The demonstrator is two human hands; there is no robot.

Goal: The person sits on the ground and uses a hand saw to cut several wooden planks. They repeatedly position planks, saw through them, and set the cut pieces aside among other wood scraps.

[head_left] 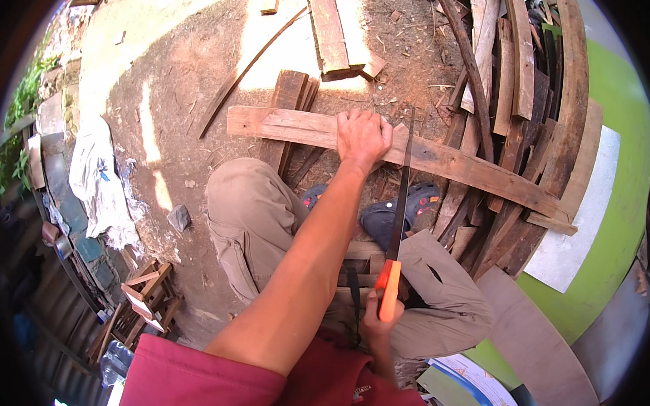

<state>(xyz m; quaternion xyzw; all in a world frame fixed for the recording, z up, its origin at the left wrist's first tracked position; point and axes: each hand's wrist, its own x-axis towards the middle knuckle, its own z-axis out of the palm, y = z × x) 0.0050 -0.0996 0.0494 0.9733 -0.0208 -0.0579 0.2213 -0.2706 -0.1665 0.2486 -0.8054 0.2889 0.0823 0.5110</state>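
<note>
A long wooden plank (476, 167) lies crosswise in front of my knees. My left hand (363, 138) is closed over its far edge, left of the saw, and presses down on it. In my right hand (380, 323) is the orange handle of a handsaw (399, 220), held low between my thighs. The saw's dark blade points away from me and crosses the plank just right of my left hand. Whether the teeth have cut into the wood I cannot tell. Beneath the plank's left part sit shorter wood blocks (289, 91).
A pile of old boards (516, 66) fills the right side, under the plank's right end. Another thick board (326, 31) lies ahead, with a thin strip (247, 70) to its left. White cloth (97, 181), a stone (179, 218) and a small wooden frame (149, 290) are at the left.
</note>
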